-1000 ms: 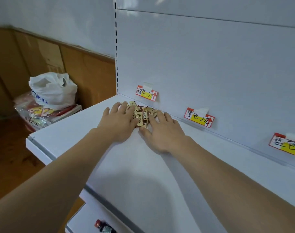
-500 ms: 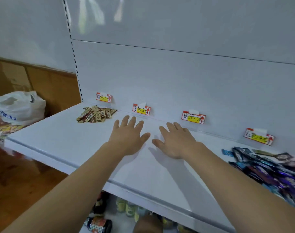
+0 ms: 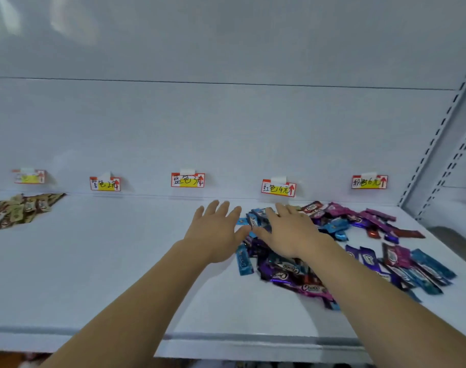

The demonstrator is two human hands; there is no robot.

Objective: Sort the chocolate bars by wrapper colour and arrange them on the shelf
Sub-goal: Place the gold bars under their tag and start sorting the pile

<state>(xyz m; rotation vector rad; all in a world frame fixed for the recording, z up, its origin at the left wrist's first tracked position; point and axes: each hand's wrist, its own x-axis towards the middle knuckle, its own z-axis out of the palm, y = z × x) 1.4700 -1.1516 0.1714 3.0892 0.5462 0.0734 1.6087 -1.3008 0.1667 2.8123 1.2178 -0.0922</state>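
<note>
Chocolate bars, mixed lot (image 3: 340, 251): blue, purple, magenta and dark red wrappers lay heaped together on the right half of the white shelf (image 3: 107, 274), below the red-bordered price tags on the back panel. Brown-wrapped bars (image 3: 19, 211): one sorted group lay at the far left under its own tag (image 3: 29, 176).

Left hand (image 3: 216, 232): flat, fingers spread and released, holding nothing, at the left edge of the heap.

Right hand (image 3: 290, 232): also spread and slack, over the near-left part of the heap, covering several blue bars (image 3: 255, 217); whether my fingertips touched the wrappers I could not tell, the picture being soft there.

Step in hand, as I judged it: drawing one colour out of the mixed lot. Advice to self: choose blue, since the blue tag (image 3: 188, 179) hung nearest; rake only the blue bars leftward with flat fingers, keep purple strays out, and slide rather than lift, as the wrappers looked slick and overlapped.

Tags for purple (image 3: 105, 183), red (image 3: 278, 187) and pink (image 3: 369, 181): nothing sorted beneath them yet.
</note>
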